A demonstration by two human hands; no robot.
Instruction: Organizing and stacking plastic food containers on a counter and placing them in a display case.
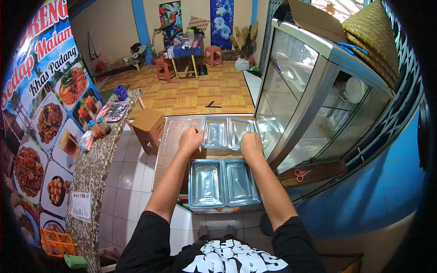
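An opened clear plastic hinged food container (215,133) lies at the far side of the wooden table, its two halves side by side. At its left edge is my left hand (191,138), fingers curled on the rim. My right hand (252,145) closes over the right edge of the other half. Nearer to me, between my forearms, rests a set of open clear hinged containers (206,184), which looks like a stack; my hands do not touch it. Both halves of each container look empty. The fingertips of my right hand are hidden from view.
A glass display cabinet (297,88) stands at the right, with pink-handled scissors (301,175) on the ledge by its base. Left are a brown plastic stool (148,124) and a speckled stone counter (95,170) with bottles. A table with stools stands at the back.
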